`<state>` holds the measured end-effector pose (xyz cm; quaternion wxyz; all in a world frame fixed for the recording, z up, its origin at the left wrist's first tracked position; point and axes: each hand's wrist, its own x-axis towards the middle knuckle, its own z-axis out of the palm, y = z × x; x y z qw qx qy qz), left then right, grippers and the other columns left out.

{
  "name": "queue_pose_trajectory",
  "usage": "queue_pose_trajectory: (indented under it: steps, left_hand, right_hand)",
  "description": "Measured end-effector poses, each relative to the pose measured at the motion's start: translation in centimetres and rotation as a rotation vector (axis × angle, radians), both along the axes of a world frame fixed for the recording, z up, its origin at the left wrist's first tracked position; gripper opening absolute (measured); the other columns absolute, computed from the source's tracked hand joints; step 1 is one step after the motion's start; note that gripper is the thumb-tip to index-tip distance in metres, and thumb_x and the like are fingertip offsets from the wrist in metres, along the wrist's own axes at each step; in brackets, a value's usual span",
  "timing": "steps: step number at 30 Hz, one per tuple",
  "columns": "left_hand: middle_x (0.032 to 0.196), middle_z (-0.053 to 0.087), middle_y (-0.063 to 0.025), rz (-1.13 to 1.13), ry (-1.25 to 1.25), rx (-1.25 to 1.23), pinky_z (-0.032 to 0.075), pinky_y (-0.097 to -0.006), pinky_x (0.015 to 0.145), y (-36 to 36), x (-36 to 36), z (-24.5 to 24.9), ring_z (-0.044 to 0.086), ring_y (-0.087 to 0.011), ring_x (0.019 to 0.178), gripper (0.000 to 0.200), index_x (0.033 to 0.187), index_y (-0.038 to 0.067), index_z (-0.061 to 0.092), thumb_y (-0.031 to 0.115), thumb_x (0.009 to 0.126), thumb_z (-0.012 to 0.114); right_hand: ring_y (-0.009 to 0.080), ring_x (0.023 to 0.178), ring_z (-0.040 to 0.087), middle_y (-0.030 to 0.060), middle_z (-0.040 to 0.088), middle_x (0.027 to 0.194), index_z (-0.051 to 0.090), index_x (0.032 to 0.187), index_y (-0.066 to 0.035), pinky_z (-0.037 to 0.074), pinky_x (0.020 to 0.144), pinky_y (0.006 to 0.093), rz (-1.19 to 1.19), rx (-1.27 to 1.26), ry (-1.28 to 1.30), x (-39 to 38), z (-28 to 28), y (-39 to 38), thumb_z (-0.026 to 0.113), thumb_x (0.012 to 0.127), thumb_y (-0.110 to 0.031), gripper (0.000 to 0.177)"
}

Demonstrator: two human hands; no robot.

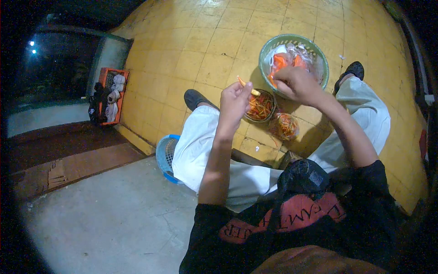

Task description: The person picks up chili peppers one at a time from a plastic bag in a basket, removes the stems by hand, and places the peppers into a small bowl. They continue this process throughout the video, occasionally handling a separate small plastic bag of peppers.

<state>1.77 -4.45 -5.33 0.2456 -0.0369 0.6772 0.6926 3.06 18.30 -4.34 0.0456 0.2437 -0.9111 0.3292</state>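
My left hand [235, 107] is closed on a small orange and yellow chili pepper [242, 82], held above the left edge of a round basket [262, 108] of red, orange and green peppers. Over the near side of a green basket [263, 61], my right hand [294, 83] has its fingers closed together; whatever they hold is too small to make out. Orange items [279, 61] and clear plastic bags lie inside the green basket. A clear bag of peppers [287, 126] rests on the floor against the round basket.
A blue plastic basket [165, 157] stands beside my left leg. Farther left, an orange crate [107, 73] holds shoes. My legs are bent on both sides of the baskets, on yellow tiles [182, 59]. Grey floor [114, 219] lies at lower left.
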Motion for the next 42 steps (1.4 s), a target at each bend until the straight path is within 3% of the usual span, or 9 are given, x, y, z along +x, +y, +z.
queue_pose_trajectory:
  steps: [3,4,7,9,12,15,30,37,42]
  left_hand:
    - [0.059,0.047,0.0011,-0.156,0.208,-0.630,0.034,-0.0221,0.046,-0.6,-0.4,-0.2,0.043,-0.0084,0.051,0.023,0.095,0.000,0.059,0.022,0.095,0.054]
    - [0.059,0.047,0.0011,-0.155,0.206,-0.629,0.034,-0.0221,0.046,-0.6,-0.4,-0.2,0.043,-0.0084,0.051,0.023,0.095,0.000,0.059,0.022,0.095,0.054]
    - [0.068,0.048,0.0008,0.006,0.002,-0.323,0.033,-0.0224,0.043,-0.6,-0.3,-0.5,0.040,-0.0073,0.052,0.023,0.104,0.001,0.059,0.021,0.096,0.052]
    - [0.077,0.052,-0.0031,0.035,-0.061,0.315,0.040,-0.0233,0.054,-0.9,-0.7,-1.1,0.047,-0.0091,0.064,0.021,0.107,-0.002,0.056,0.013,0.097,0.046]
    - [0.087,0.054,-0.0059,0.094,-0.004,0.429,0.045,-0.0252,0.066,0.4,-0.5,-0.2,0.051,-0.0109,0.075,0.020,0.111,-0.003,0.053,0.006,0.095,0.045]
    - [0.091,0.054,-0.0056,0.150,0.050,0.470,0.047,-0.0276,0.074,1.6,0.3,0.2,0.052,-0.0116,0.079,0.019,0.112,-0.002,0.052,0.005,0.095,0.048]
    - [0.094,0.056,-0.0082,0.196,-0.097,0.560,0.051,-0.0295,0.080,1.4,0.8,-0.3,0.057,-0.0154,0.083,0.020,0.114,-0.002,0.053,0.001,0.094,0.049]
    - [0.093,0.056,-0.0082,0.283,0.019,0.563,0.052,-0.0299,0.077,1.6,0.9,-0.2,0.057,-0.0155,0.081,0.020,0.113,-0.003,0.052,0.001,0.094,0.049]
    - [0.094,0.059,-0.0101,0.368,0.345,0.072,0.051,-0.0285,0.082,2.5,1.5,-0.1,0.060,-0.0158,0.085,0.016,0.110,-0.004,0.054,0.001,0.096,0.049]
  right_hand:
    - [0.0333,0.074,0.065,0.0176,0.066,0.084,0.065,0.091,-0.003,0.052,0.069,0.0442,-0.119,0.272,-0.064,-0.8,-1.9,2.3,0.056,0.082,-0.014,0.017]
    - [0.0339,0.074,0.066,0.0168,0.066,0.083,0.066,0.092,-0.005,0.053,0.070,0.0443,-0.227,0.415,-0.073,-1.0,-2.8,2.8,0.057,0.082,-0.015,0.017]
    - [0.0325,0.074,0.064,0.0148,0.065,0.080,0.067,0.088,-0.007,0.051,0.068,0.0434,-0.304,0.457,0.084,-0.5,-3.2,2.6,0.062,0.081,-0.019,0.015]
    - [0.0307,0.074,0.063,0.0149,0.063,0.076,0.067,0.083,-0.006,0.048,0.064,0.0410,-0.305,0.422,0.202,0.3,-2.0,1.2,0.064,0.082,-0.021,0.015]
    - [0.0332,0.070,0.066,0.0170,0.067,0.079,0.069,0.089,-0.004,0.052,0.065,0.0439,-0.087,0.019,-0.282,1.7,1.2,-2.2,0.058,0.088,-0.029,0.028]
    - [0.0323,0.068,0.065,0.0176,0.067,0.075,0.069,0.088,-0.002,0.050,0.063,0.0413,-0.040,-0.176,-0.529,2.6,2.1,-3.8,0.059,0.089,-0.032,0.031]
    - [0.0344,0.066,0.060,0.0151,0.058,0.069,0.060,0.078,-0.002,0.046,0.059,0.0425,0.308,-0.322,-0.104,2.4,-0.1,-4.0,0.061,0.083,-0.019,0.018]
    - [0.0370,0.064,0.060,0.0198,0.059,0.069,0.063,0.074,0.000,0.047,0.058,0.0457,-0.049,-0.374,-0.100,2.4,-0.6,-4.7,0.059,0.081,-0.019,0.021]
    - [0.0391,0.064,0.062,0.0236,0.061,0.068,0.065,0.071,0.000,0.050,0.060,0.0475,-0.219,-0.169,-0.214,1.7,-1.8,-4.1,0.058,0.078,-0.023,0.025]
